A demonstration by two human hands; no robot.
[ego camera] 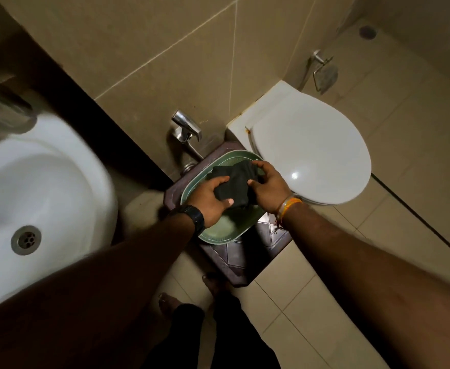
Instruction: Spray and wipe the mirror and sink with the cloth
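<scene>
both hands reach down over a green basin (218, 233) that sits on a dark brown stool (269, 235) on the tiled floor (325, 302), between the sink and the toilet. the left hand (209, 199), with a black watch (196, 218) on its wrist, grips the near left part of a dark cloth (236, 182), thumb on top and fingers curled under the edge. the right hand (267, 186), with an orange and white band (287, 205) on its wrist, grips the right part of the same cloth, fingers curled over its far edge and thumb pressed into its middle. the two hands are close together with the bunched cloth held between them, above the inside of the basin; whether the cloth touches the basin cannot be told.

the white sink (40, 187) fills the left side of the view, blurred, with its metal drain (26, 240) near the lower edge and a blurred metal tap (3, 107) at its back. a chrome wall tap (186, 127) juts out of the beige wall tiles just behind the stool. the white toilet (309, 147) stands to the right with its lid down, and a metal paper holder (323, 71) is fixed to the wall beyond it. the person's bare feet (168, 302) show on the floor below the stool.
</scene>
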